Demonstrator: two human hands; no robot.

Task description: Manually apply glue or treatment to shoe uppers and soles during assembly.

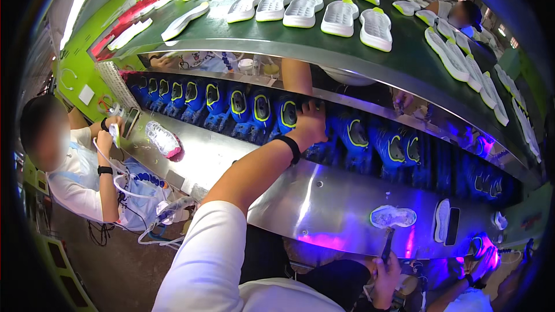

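Note:
My left hand (312, 122) reaches forward into a row of blue shoes (287, 114) with yellow-green collars. Its fingers curl down over one shoe, which the hand mostly hides. Low at the right, my right hand (386, 274) grips a dark-handled brush (387, 245). The brush tip points at the near edge of a white shoe sole (393, 216), which lies flat on the metal bench; whether the two touch, I cannot tell.
Above the shoes, a green conveyor belt (248, 33) carries several white soles. Another sole (442, 221) lies beside a dark flat rectangle (454, 225) on the metal bench (335, 196). At left, a co-worker (87, 167) handles a tube near a clear-wrapped sole (163, 140). Another person's hand (485, 263) is at right.

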